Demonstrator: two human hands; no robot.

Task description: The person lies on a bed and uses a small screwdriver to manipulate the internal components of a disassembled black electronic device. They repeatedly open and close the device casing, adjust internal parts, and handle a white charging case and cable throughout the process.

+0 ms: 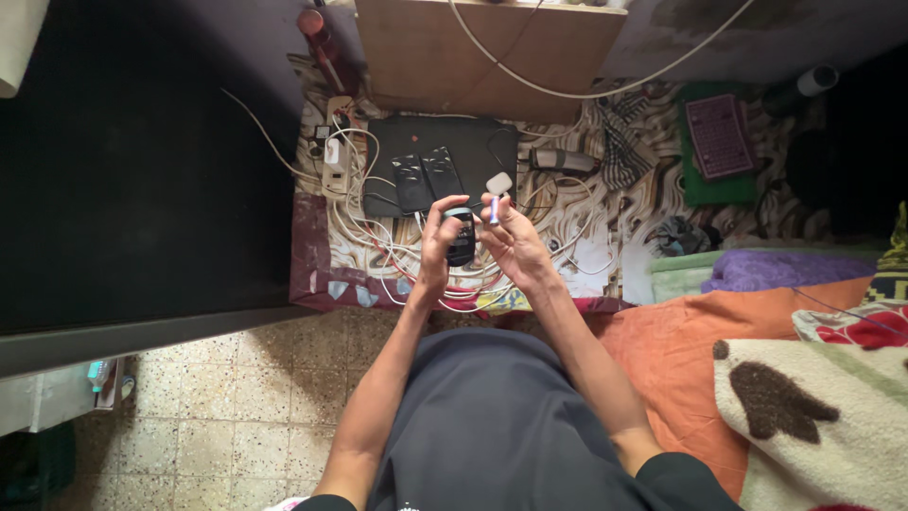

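My left hand [437, 244] grips a small black device [461, 237], shaped like a computer mouse, held upright in front of me. Close beside it, my right hand [512, 240] pinches a small cylindrical battery [494, 210] with a bluish body between thumb and fingers. The battery's tip is level with the top of the device, a short gap apart. Both hands hover above a tangle of white cables [378, 237] on a patterned mat [605, 203].
A closed dark laptop [473, 142] lies on the mat with two black pouches [426, 180] and a white charger [498, 182] on it. A power strip [333, 151] sits left, a wooden board [492, 47] behind. Orange bedding [681, 350] and blankets lie right; tiled floor [236, 416] below.
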